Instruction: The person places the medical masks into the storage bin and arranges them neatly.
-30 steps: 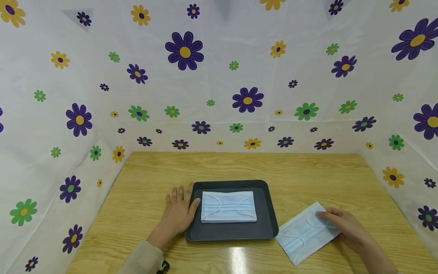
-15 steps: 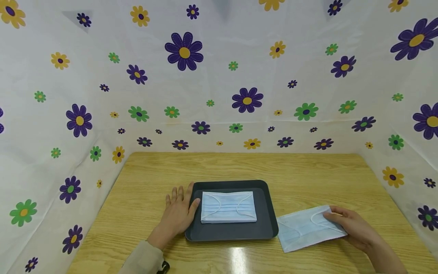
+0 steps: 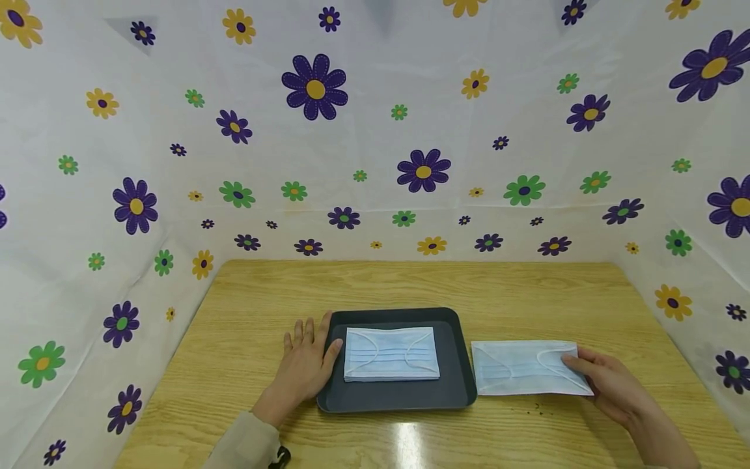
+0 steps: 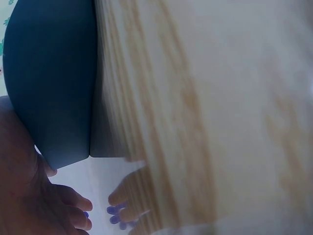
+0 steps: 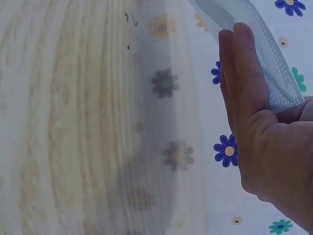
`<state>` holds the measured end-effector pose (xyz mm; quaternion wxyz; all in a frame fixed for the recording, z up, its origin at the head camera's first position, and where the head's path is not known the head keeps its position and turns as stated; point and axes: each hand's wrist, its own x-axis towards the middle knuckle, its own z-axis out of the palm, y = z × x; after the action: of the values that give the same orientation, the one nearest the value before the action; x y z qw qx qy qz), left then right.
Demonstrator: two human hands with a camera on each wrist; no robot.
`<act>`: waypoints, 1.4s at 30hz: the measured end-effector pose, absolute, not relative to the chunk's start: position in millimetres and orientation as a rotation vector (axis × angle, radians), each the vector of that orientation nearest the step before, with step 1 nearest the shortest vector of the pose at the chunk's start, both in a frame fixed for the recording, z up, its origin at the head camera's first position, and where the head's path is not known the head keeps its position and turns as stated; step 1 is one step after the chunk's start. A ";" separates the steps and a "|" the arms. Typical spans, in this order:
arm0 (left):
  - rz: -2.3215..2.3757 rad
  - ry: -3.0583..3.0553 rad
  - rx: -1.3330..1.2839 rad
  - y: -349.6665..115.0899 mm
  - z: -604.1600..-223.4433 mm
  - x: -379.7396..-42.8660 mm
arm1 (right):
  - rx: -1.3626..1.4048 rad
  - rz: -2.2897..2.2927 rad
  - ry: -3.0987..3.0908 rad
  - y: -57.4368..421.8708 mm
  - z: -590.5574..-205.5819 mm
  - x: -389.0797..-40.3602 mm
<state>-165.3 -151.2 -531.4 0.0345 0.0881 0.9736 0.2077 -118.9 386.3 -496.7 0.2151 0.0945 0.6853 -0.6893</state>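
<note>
A stack of light blue face masks [image 3: 391, 354] lies in a dark grey tray [image 3: 404, 398] on the table. At the tray's left edge rests my left hand [image 3: 305, 365], fingers spread and straight, thumb over the rim. My right hand [image 3: 612, 384] pinches the right end of a single face mask [image 3: 524, 369], thumb on top, to the right of the tray. That mask lies level, its left edge beside the tray's right rim. In the right wrist view my right hand [image 5: 264, 112] holds the mask [image 5: 274, 63] between thumb and fingers.
The wooden table [image 3: 351, 286] extends around the tray. A white flower-print cloth [image 3: 375, 143] encloses it at the back and both sides. Small dark specks [image 3: 538, 410] show on the wood below the single mask.
My right hand has turned the single mask from a slant to level, its left end rising beside the tray. Dark specks on the table have come into view. My left hand stays put.
</note>
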 end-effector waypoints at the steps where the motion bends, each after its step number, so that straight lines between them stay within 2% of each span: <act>1: 0.638 2.992 0.270 -151.1 -531.0 -165.4 | 0.249 -1.929 1.896 386.0 -495.8 -119.1; 6: 0.633 2.985 0.266 -150.9 -529.6 -165.4 | 0.153 -2.030 1.822 386.9 -491.3 -120.2; 15: 0.642 2.985 0.271 -150.5 -530.2 -165.3 | 0.315 -2.025 1.876 376.5 -479.1 -127.8; 21: 0.643 2.988 0.272 -151.0 -531.6 -165.8 | 0.206 -2.125 1.792 362.4 -472.0 -136.8; 30: 0.584 3.014 0.281 -151.9 -533.2 -166.3 | 0.116 -2.095 1.806 313.8 -462.5 -152.7; 42: 0.506 3.070 0.304 -152.2 -532.1 -165.6 | 0.133 -2.052 1.836 251.7 -457.6 -170.5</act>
<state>-165.6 -152.2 -532.1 0.0075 0.0971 0.9820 0.1617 -170.5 251.7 -457.6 0.1912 0.0473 0.6539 -0.7305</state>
